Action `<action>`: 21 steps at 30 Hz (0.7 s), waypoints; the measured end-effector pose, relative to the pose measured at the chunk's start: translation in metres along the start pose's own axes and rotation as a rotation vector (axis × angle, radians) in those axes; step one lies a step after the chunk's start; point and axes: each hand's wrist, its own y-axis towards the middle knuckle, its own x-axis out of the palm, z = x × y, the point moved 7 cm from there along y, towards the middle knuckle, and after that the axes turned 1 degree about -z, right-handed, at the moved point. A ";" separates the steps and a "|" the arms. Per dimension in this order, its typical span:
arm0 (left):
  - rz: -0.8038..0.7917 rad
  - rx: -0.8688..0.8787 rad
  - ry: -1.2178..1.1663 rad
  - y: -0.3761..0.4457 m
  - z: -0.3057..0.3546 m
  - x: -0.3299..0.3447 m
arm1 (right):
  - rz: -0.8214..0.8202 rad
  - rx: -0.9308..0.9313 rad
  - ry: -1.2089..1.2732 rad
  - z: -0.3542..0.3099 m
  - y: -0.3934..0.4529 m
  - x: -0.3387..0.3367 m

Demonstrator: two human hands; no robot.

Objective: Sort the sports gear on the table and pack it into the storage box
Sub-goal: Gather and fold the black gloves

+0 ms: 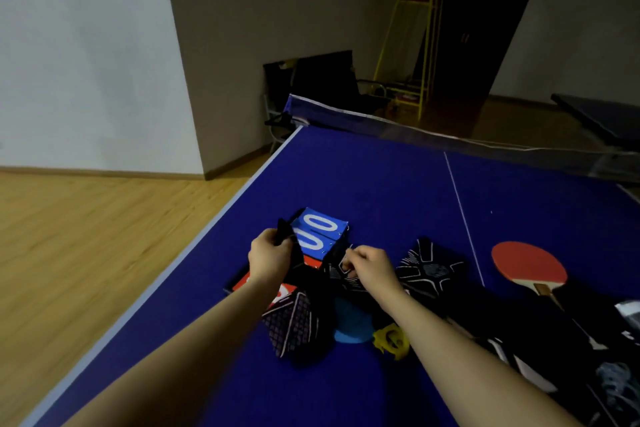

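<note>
A black patterned fabric bag (298,322) lies on the blue table tennis table (381,191). My left hand (270,255) grips its black strap or edge. My right hand (367,265) pinches another part of the same dark fabric. Behind my hands stands a flip scoreboard (318,230) with blue cards showing white zeros and red cards below. A second black patterned piece (429,270) lies to the right. Below my hands lie a blue round object (351,326) and a small yellow object (391,341). A red paddle (528,265) rests further right.
More black gear with white markings (571,340) is piled at the lower right. The net (450,135) crosses the table at the back. The table's left edge (194,253) drops to a wooden floor. A yellow rack (415,45) stands by the far wall.
</note>
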 end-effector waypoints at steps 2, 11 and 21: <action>0.071 -0.012 0.116 0.003 -0.013 -0.020 | -0.035 0.018 -0.067 0.012 0.003 0.015; 0.018 -0.188 0.138 0.009 -0.070 -0.049 | -0.278 0.152 -0.344 0.059 0.016 0.082; -0.153 -0.344 -0.346 -0.013 -0.116 -0.012 | -0.391 0.177 -0.467 0.091 0.012 0.100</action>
